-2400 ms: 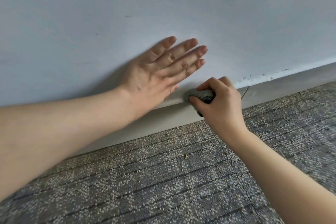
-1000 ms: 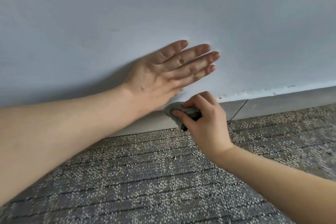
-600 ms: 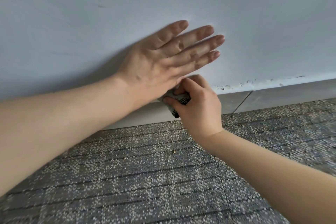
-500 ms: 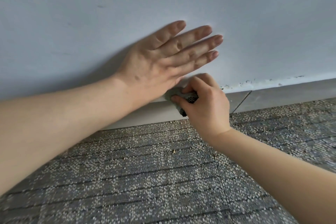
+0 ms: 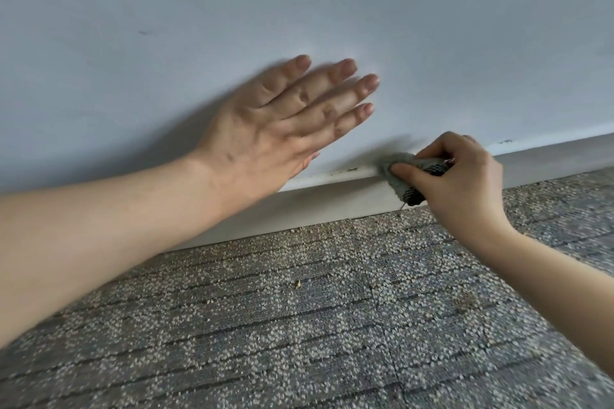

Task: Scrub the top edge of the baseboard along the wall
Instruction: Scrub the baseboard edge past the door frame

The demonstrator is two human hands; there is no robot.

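Note:
A white baseboard [image 5: 325,199] runs along the foot of a pale blue-grey wall [image 5: 299,3], rising toward the right. My right hand [image 5: 461,183] is shut on a grey scrub cloth [image 5: 403,176] with a dark mesh side, and presses it over the baseboard's top edge. Dark specks sit on that edge just left of the cloth. My left hand [image 5: 282,129] lies flat on the wall above the baseboard, fingers spread, holding nothing. A clear gap separates the two hands.
Grey speckled carpet [image 5: 299,325] covers the floor up to the baseboard, with a small crumb [image 5: 298,283] on it. More chipped marks [image 5: 506,141] show on the wall above the baseboard's top edge at the far right.
My right hand has slid the cloth to the right along the top edge, away from my left hand. The left hand stays flat on the wall. The view has shifted slightly.

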